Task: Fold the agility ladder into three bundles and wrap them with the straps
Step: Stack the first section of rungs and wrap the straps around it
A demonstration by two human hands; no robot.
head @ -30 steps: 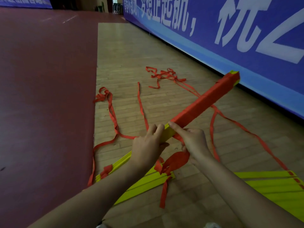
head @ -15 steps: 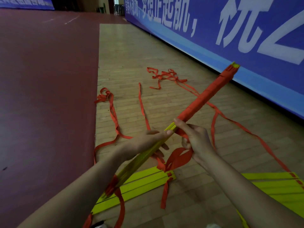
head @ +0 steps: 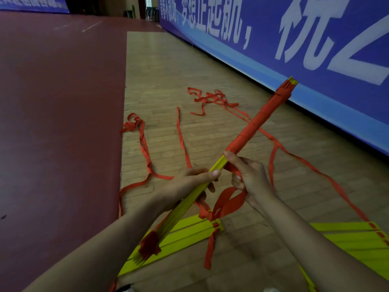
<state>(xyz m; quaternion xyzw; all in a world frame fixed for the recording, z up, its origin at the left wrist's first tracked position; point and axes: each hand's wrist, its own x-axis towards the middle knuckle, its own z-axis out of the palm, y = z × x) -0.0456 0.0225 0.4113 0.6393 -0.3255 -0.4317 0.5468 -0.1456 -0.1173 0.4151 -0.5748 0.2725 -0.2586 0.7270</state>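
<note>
Here, your left hand (head: 187, 184) clenches the bundle (head: 210, 178) mid-air; your right hand (head: 250, 178) grips its strap (head: 231, 199). Open wood floor (head: 168, 70) ahead; banner (head: 273, 28) reads "正起航".

Pale wooden plank floor (head: 168, 81) stretching toward twelve o'clock, dark red court surface (head: 59, 102) lying at nine o'clock, blue banner (head: 315, 39) with white characters running along two o'clock.
</note>
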